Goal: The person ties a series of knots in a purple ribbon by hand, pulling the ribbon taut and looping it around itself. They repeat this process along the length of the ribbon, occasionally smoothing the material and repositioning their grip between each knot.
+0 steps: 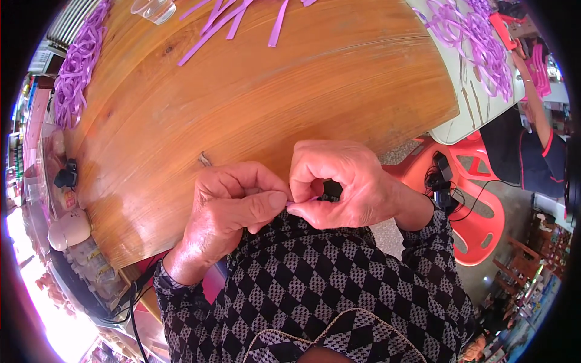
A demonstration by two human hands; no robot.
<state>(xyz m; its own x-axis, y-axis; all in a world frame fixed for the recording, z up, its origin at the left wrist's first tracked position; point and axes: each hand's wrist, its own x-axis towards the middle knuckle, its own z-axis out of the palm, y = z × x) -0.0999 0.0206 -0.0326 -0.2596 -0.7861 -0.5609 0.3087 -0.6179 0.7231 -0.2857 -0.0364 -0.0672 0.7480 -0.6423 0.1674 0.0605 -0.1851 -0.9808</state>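
Observation:
My left hand (227,202) and my right hand (348,181) meet at the table's near edge, in front of my patterned top. Both are closed, thumb against fingers, with their tips almost touching. A small bit of purple ribbon (311,199) shows at the right fingertips and runs toward the left thumb. Most of it is hidden by the fingers, so its full shape cannot be made out. Several cut strips of purple ribbon (278,24) lie on the far side of the wooden table (254,103).
A clear plastic cup (154,9) stands at the far left. Heaps of purple ribbon hang at the table's left edge (78,78) and on a white table (451,124) at right. A red plastic chair (484,224) with cables is at my right; another person's arm (532,97) shows beyond.

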